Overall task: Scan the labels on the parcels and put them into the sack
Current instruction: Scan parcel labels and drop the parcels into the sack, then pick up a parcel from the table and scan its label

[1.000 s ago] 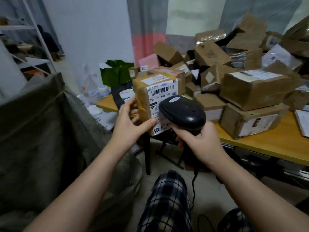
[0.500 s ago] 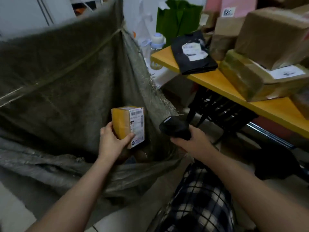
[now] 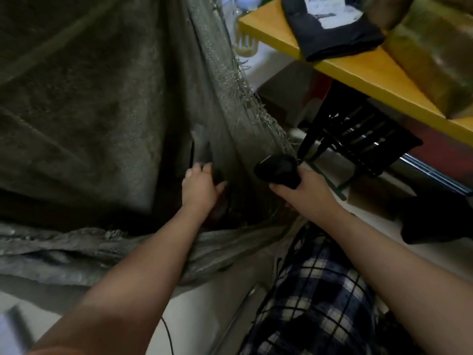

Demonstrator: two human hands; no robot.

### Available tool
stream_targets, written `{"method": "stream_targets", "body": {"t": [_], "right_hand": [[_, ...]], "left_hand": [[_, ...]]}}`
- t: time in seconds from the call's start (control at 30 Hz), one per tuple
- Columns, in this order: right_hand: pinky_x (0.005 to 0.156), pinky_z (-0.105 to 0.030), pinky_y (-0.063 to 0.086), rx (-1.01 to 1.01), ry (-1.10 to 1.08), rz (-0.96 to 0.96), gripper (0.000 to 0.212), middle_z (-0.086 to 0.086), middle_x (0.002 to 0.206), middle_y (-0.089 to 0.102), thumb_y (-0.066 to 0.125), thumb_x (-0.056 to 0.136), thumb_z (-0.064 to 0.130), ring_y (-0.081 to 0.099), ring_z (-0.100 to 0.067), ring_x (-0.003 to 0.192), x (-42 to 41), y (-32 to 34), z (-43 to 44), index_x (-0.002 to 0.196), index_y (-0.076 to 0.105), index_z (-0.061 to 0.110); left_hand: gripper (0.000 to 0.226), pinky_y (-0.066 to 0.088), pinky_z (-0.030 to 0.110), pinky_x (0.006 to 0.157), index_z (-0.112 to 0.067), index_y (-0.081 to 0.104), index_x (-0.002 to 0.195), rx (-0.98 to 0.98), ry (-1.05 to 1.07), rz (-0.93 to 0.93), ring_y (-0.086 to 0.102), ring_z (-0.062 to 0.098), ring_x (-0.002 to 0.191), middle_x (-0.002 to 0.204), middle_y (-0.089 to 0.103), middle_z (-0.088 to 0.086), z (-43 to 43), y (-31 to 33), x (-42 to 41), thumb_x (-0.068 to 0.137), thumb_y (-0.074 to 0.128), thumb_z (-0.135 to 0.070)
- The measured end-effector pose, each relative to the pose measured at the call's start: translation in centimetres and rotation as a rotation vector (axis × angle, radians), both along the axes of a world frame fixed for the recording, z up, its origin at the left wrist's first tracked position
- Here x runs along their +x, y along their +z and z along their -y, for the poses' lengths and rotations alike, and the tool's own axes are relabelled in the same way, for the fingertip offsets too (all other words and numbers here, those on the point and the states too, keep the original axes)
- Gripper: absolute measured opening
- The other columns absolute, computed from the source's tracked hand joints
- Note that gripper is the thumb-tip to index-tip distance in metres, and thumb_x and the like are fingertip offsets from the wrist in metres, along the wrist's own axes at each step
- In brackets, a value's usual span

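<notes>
Item, nearest: plaid trousers point(image 3: 320, 303) on the person's leg, lower right, with a thin dark cable point(image 3: 167, 336) on the pale floor beside it. Item: left hand point(image 3: 202, 187), reached over the sack's folded near rim into its mouth; thumb spread, fingers loosely bent, nothing visibly in its grasp. A dim brownish shape lies just below that hand in the sack's dark interior; whether it is a parcel cannot be told. Item: right hand point(image 3: 305, 192), just outside the sack's frayed right edge, fingers wrapped round the handle of a black barcode scanner point(image 3: 277, 170), scanner head pointing towards the sack. Item: sack point(image 3: 102, 111), grey-green woven cloth, wide open, filling the left half of the view, loose threads along its right edge. Item: table point(image 3: 358, 70), yellow top, black frame beneath, beyond the right hand. Item: black mailer bag point(image 3: 337, 39) with a white label, lying at the table's near left corner and overhanging the front edge. Item: brown taped parcel point(image 3: 435, 55), just right of the mailer bag, at the table's front edge. Item: pale bottle point(image 3: 245, 44), blurred, between the sack and the table's left corner.
</notes>
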State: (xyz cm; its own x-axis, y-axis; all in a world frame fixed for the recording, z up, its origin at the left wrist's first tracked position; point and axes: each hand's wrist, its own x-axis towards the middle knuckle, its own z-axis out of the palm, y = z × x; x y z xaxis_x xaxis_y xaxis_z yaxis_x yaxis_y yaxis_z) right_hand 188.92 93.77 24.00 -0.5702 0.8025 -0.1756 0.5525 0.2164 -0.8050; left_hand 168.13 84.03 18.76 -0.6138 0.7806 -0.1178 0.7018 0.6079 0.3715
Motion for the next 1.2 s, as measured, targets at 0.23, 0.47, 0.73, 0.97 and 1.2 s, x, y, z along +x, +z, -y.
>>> {"method": "stream_targets", "body": {"t": [0.23, 0.47, 0.73, 0.97, 1.2], "right_hand": [[0.065, -0.032, 0.052, 0.072, -0.221, -0.17, 0.019, 0.008, 0.078, 0.067, 0.073, 0.08, 0.031, 0.066, -0.016, 0.074, 4.3, 4.5, 1.3, 0.088, 0.057, 0.037], [0.068, -0.017, 0.048, 0.209, -0.424, -0.344, 0.026, 0.005, 0.091, 0.07, 0.075, 0.08, 0.02, 0.065, -0.003, 0.079, 12.6, 11.7, 2.7, 0.105, 0.066, 0.018], [0.054, -0.024, 0.052, 0.233, -0.552, -0.538, 0.019, -0.001, 0.073, 0.067, 0.071, 0.084, 0.016, 0.064, -0.011, 0.057, 19.7, 18.6, 1.1, 0.102, 0.065, 0.013], [0.069, -0.025, 0.059, -0.045, -0.598, -0.887, 0.023, 0.0, 0.102, 0.07, 0.07, 0.087, 0.025, 0.071, -0.014, 0.087, 17.8, 24.0, -5.8, 0.108, 0.062, 0.023], [0.067, -0.028, 0.06, -0.169, -0.654, -0.933, 0.035, -0.001, 0.102, 0.068, 0.072, 0.085, 0.031, 0.068, -0.017, 0.094, 16.0, 25.7, -10.0, 0.116, 0.056, 0.02]], "left_hand": [[0.048, 0.037, 0.037, 0.102, -0.017, 0.051, 0.132, 0.409, -0.212, -0.037, 0.044, 0.023, 0.119, 0.128, 0.05, 0.004, -1.3, 9.2, 6.0, 0.089, 0.063, -0.032], [0.047, 0.035, 0.034, 0.102, -0.016, 0.051, 0.133, 0.612, -0.466, -0.006, 0.043, 0.023, 0.122, 0.129, 0.05, 0.003, -4.3, 17.4, 14.4, 0.09, 0.061, -0.032], [0.056, 0.035, 0.035, 0.104, -0.013, 0.043, 0.137, 0.751, -0.607, 0.0, 0.041, 0.026, 0.126, 0.134, 0.039, 0.009, -10.6, 23.5, 20.7, 0.091, 0.059, -0.041], [0.06, 0.017, 0.051, 0.114, -0.031, 0.031, 0.146, 0.723, -0.442, 0.125, 0.011, 0.04, 0.143, 0.155, 0.012, 0.018, -19.0, 29.2, 19.5, 0.093, 0.045, -0.055], [0.058, 0.034, 0.045, 0.111, -0.018, 0.039, 0.144, 0.651, -0.526, 0.33, 0.039, 0.026, 0.133, 0.146, 0.039, 0.011, -22.6, 30.8, 17.8, 0.094, 0.053, -0.044]]}}
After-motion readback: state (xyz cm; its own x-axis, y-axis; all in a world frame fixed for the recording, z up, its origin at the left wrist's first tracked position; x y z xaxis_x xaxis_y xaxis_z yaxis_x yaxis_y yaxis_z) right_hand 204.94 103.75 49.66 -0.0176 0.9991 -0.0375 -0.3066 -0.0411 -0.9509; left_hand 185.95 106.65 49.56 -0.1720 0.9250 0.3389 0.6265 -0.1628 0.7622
